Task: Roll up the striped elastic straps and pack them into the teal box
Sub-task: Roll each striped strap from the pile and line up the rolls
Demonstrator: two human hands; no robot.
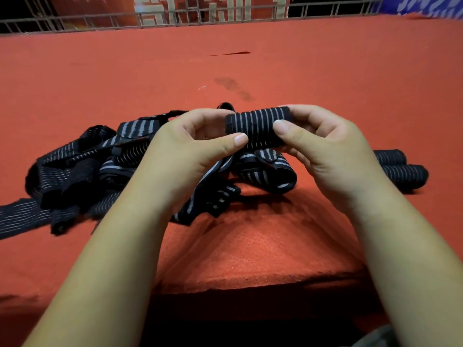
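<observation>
A rolled black strap with grey stripes (258, 126) is held above the red table between both hands. My left hand (190, 149) pinches its left end with thumb and curled fingers. My right hand (323, 146) grips its right end, thumb on the front. The strap's loose tail hangs down to the table under the roll. A tangled pile of unrolled striped straps (100, 166) lies to the left and below the hands. Two finished rolls (400, 171) lie side by side at the right. No teal box is in view.
The red felt table top (250, 71) stretches far back to a metal railing (175, 18). Its front edge (250, 284) runs just below my forearms. A dark stain (233, 87) marks the felt behind the hands.
</observation>
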